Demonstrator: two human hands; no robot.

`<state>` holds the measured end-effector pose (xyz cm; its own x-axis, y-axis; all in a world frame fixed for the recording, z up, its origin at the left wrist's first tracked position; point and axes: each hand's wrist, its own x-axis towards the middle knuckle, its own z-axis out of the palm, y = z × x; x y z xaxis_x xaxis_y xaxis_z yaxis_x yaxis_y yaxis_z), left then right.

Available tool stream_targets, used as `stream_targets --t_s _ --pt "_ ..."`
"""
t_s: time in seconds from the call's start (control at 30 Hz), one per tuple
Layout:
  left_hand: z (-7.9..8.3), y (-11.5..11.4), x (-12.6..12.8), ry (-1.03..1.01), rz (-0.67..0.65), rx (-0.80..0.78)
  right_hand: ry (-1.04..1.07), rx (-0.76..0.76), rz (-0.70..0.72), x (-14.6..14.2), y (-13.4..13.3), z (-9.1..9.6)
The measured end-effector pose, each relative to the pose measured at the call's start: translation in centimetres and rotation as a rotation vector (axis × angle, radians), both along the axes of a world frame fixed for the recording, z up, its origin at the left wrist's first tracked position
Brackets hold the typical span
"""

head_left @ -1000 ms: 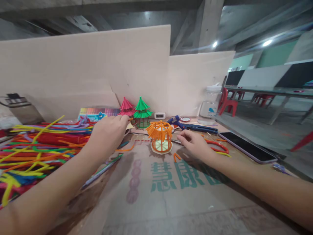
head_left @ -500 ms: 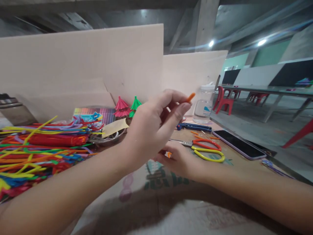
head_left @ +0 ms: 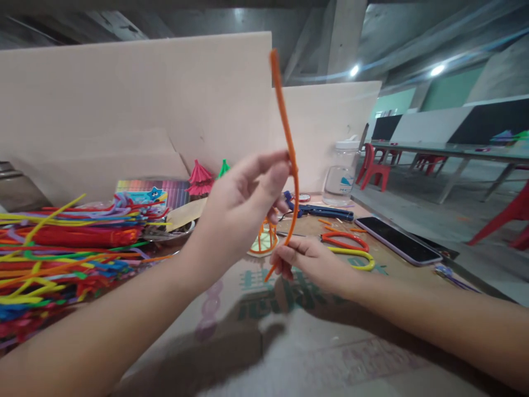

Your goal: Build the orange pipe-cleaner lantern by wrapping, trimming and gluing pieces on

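Observation:
An orange pipe cleaner [head_left: 285,118] stands upright and slightly bowed in front of me. My left hand [head_left: 243,193] pinches it near the middle between thumb and fingertips. Lower down, my right hand [head_left: 308,262] grips it close to its bottom end, which pokes out below the fingers. Just behind my hands sits a small orange frame [head_left: 268,238] on a pale base [head_left: 259,251], partly hidden by my left hand. Scissors with red and yellow handles [head_left: 351,251] lie beyond my right hand, their blades mostly covered.
Many coloured pipe cleaners [head_left: 70,259] are heaped at left. Behind them are a marker set [head_left: 152,193], a metal bowl [head_left: 177,234] and a pink paper-like umbrella shape [head_left: 200,177]. At right lie dark blue pliers [head_left: 324,212], a phone [head_left: 397,240] and a clear bottle [head_left: 341,176].
The pipe cleaner now shows at full length, standing upright, where only a short tip stuck out before. My left hand has shifted left and lower, uncovering the small orange frame.

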<state>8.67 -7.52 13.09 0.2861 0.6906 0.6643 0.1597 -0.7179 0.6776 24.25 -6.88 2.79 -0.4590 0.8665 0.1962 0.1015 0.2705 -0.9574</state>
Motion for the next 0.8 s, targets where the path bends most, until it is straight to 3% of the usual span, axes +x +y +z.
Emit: stream_targets --t_s 0.13,0.2,0.27,0.3,0.47,0.8 --pt "-5.5 0.9 -2.0 0.279 0.042 -0.170 0.089 -0.058 -0.068 1.1 0.2 0.4" --pt "-8.0 1.3 -2.6 0.391 -0.017 -0.273 0.075 -0.053 -0.094 1.3 0.6 0.3" --pt "-9.7 1.4 -2.9 0.477 -0.113 -0.371 0.058 -0.057 -0.108 1.2 0.9 -0.1" --pt "-10.2 1.5 -2.9 0.498 -0.091 -0.393 0.046 -0.059 -0.115 1.0 1.0 -0.3" --pt "-11.5 1.4 -2.5 0.473 -0.021 -0.366 -0.024 0.000 -0.145 0.4 1.1 -1.6" --pt "-12.0 1.9 -2.8 0.463 -0.107 -0.429 -0.094 0.049 -0.232 0.8 0.9 -2.3"
